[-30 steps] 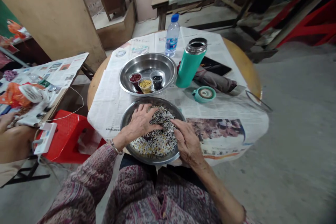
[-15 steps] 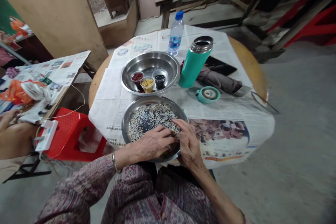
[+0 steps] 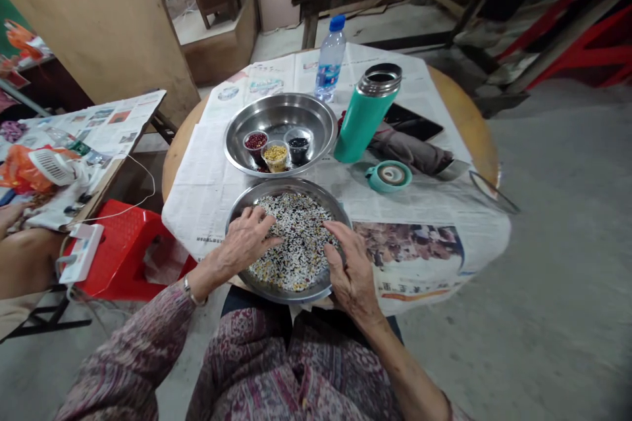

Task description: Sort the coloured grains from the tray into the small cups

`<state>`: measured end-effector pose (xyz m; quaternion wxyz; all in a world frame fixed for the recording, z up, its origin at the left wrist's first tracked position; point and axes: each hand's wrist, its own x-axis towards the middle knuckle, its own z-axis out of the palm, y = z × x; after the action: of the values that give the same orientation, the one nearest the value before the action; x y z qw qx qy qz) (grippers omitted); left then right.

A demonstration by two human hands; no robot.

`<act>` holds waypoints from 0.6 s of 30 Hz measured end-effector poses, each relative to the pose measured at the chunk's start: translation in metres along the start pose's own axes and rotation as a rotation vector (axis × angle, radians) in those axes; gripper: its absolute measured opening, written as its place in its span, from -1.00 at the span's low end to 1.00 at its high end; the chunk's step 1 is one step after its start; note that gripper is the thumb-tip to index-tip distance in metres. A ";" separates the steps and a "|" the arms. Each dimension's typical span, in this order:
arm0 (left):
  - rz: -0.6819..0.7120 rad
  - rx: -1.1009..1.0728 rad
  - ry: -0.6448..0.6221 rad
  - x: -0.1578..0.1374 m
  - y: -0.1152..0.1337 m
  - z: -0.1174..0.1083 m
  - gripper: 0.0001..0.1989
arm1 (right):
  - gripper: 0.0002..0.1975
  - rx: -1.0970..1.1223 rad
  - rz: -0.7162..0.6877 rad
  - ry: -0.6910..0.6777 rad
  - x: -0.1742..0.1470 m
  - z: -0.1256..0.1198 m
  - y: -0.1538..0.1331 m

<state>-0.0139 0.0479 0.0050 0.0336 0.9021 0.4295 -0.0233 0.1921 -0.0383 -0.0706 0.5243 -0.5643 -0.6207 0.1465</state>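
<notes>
Mixed grains and beans [image 3: 296,243], white, black and yellow, are spread over the floor of the near steel basin [image 3: 338,205]. Over the basin's left side lies my left hand [image 3: 247,243], fingers apart and fingertips at the grains' edge, holding nothing. My right hand [image 3: 351,270] rests at the right rim, thumb and fingers spread, also holding nothing. Just beyond stands a second steel basin [image 3: 316,120]. In it sit a cup of red beans [image 3: 257,145], a cup of yellow beans [image 3: 275,156] and a cup of black beans [image 3: 299,146].
Right of the far basin stand a teal flask [image 3: 368,115], its lid [image 3: 390,175], a folded umbrella [image 3: 415,148] and a dark phone [image 3: 415,122]. A water bottle [image 3: 330,59] is behind. Left are a red stool [image 3: 121,250] with a power strip [image 3: 81,253] and another person's leg [image 3: 29,263].
My left hand has moved from the basin's right side to its left, and its fingers have spread. The grains now cover the formerly bare patch. My right hand stays at the rim.
</notes>
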 end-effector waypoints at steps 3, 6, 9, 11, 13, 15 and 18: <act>-0.008 -0.096 -0.049 -0.026 0.000 0.002 -0.37 | -0.61 -0.041 0.015 0.042 -0.001 -0.001 -0.002; 0.054 -0.263 -0.087 -0.037 0.013 0.007 -0.47 | -0.61 -0.099 0.080 0.129 -0.003 -0.001 -0.002; 0.184 -0.362 -0.090 -0.032 0.033 0.010 -0.58 | -0.61 -0.102 0.115 0.159 -0.004 0.001 0.000; 0.280 -0.296 -0.069 -0.022 0.045 0.010 -0.60 | -0.61 -0.080 0.128 0.153 -0.005 0.002 0.003; 0.370 -0.163 -0.014 -0.007 0.052 0.012 -0.67 | -0.61 -0.057 0.148 0.148 -0.006 0.003 0.005; 0.457 -0.059 0.049 0.010 0.053 0.014 -0.73 | -0.61 -0.039 0.170 0.149 -0.006 0.004 0.006; 0.484 0.008 0.099 0.034 0.042 0.016 -0.78 | -0.62 -0.020 0.195 0.150 -0.006 0.003 0.007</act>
<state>0.0401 0.0469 -0.0117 0.0137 0.9789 0.2021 0.0279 0.1920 -0.0396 -0.0801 0.5467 -0.6365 -0.5235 0.1481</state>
